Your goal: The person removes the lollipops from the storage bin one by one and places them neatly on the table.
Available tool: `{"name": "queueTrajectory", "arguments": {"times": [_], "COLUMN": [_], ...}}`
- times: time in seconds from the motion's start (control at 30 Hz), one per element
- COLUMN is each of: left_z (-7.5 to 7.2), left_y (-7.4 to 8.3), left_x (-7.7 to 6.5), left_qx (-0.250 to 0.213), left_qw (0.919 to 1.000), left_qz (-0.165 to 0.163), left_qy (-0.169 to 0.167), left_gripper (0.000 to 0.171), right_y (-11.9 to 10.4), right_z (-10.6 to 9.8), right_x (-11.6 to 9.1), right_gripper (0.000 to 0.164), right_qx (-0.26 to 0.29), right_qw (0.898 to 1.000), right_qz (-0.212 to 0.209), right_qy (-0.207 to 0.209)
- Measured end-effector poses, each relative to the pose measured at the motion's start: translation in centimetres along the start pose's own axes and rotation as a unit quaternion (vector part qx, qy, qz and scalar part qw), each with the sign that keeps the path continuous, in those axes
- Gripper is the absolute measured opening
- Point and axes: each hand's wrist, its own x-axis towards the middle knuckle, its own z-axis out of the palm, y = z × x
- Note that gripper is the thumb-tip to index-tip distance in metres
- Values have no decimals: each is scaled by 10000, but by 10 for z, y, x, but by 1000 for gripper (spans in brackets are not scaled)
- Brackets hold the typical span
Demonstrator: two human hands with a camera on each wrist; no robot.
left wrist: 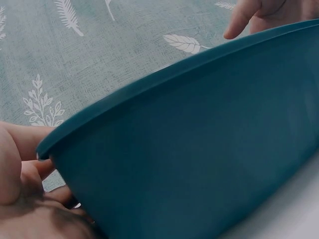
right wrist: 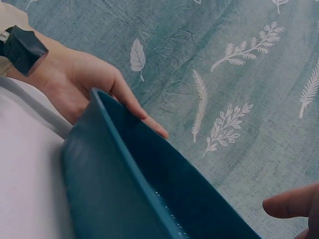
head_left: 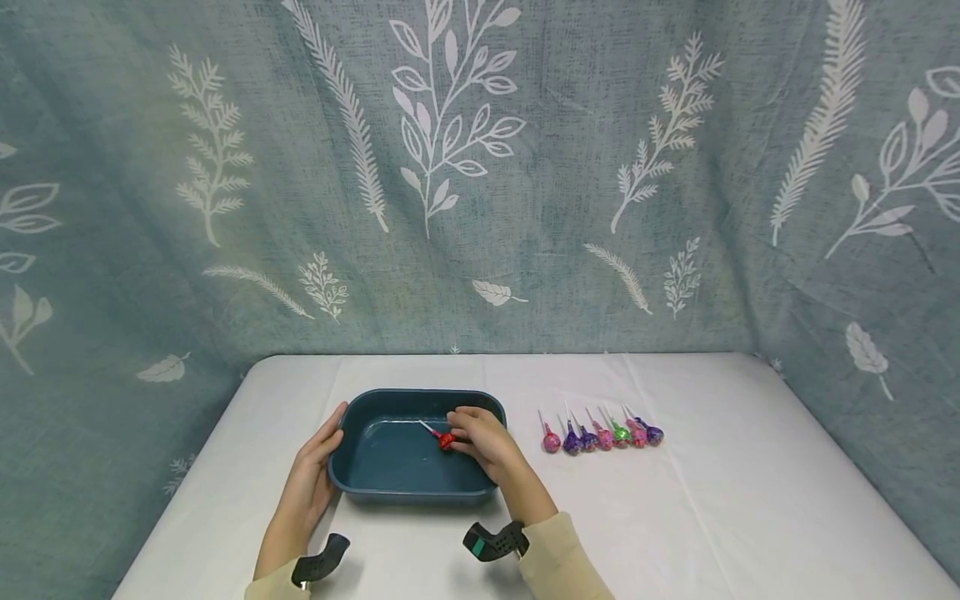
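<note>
A dark teal rectangular tray (head_left: 414,497) stands on the white table. Inside it is a red-wrapped lollipop (head_left: 446,442), its white stick pointing to the far left. Over the tray's right part reaches my right hand (head_left: 483,442), fingers apart beside the candy head; whether they touch it I cannot tell. My left hand (head_left: 307,479) rests along the outside of the tray's left end, fingers fairly straight. In the right wrist view the left hand (right wrist: 84,82) lies against the tray's outer wall (right wrist: 94,169). The left wrist view shows the tray's side (left wrist: 174,144), which hides the lollipop.
Several lollipops (head_left: 603,439) in pink, purple and green wrappers lie in a row to the right of the tray, sticks pointing away. A leaf-patterned curtain (head_left: 555,167) hangs behind the white tablecloth (head_left: 750,500).
</note>
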Motion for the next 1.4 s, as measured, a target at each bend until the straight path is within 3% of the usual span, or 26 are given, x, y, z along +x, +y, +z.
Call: {"name": "queueTrajectory", "arguments": {"times": [0.2,0.4,0.53,0.77,0.97,1.17,1.4], "left_z": [0,-1,-1,-1,-1,0,0], "left_y": [0,1,1,1,2,1,0], "left_x": [1,1,1,1,1,1,2], "left_qx": [-22,-113,-93,-88,-95,-127,-86], "left_qw": [10000,9999,10000,10000,9999,9999,10000], "left_qz": [-9,-2,-16,-40,-8,-60,-17], "left_qy": [-1,-38,-20,0,-55,-33,-25], "left_gripper": [49,50,49,49,50,50,50], "right_y": [3,7,10,14,18,18,18], "right_z": [2,3,7,17,22,24,22], "right_x": [4,10,12,19,25,28,29], "right_gripper": [52,53,56,55,52,44,36], "right_qx": [-466,-585,-911,-1860,-2509,-2926,-2708], "right_qw": [9987,9977,9952,9799,9625,9492,9570], "right_qz": [61,223,93,-136,-595,-669,-624], "right_qy": [201,271,353,703,837,945,832]}}
